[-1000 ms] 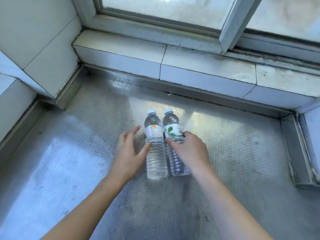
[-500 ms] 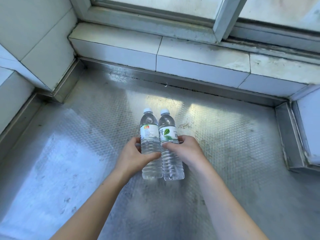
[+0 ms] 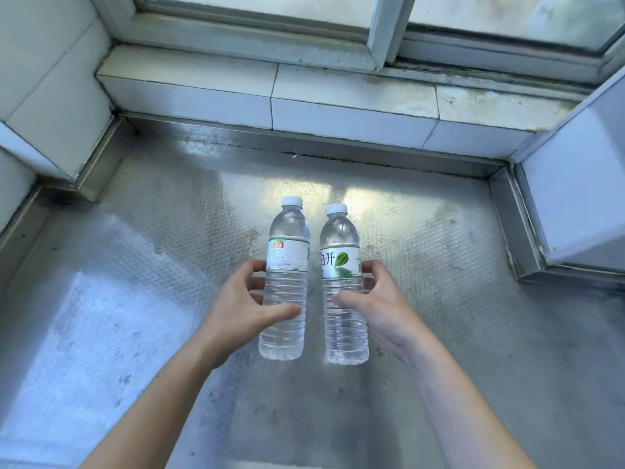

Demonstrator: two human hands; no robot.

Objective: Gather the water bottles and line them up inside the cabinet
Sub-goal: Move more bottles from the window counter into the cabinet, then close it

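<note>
Left hand (image 3: 236,313) and right hand (image 3: 378,306) each wrap one clear plastic water bottle (image 3: 285,282) (image 3: 343,289) (caps on); I'd lift them upright, ribbed middles squeezed lightly.

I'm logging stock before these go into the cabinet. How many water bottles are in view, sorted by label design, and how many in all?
Water bottle with the red-and-green logo label, held by the left hand: 1
Water bottle with the green leaf label, held by the right hand: 1
Total: 2 bottles, both clear with white caps.
</note>
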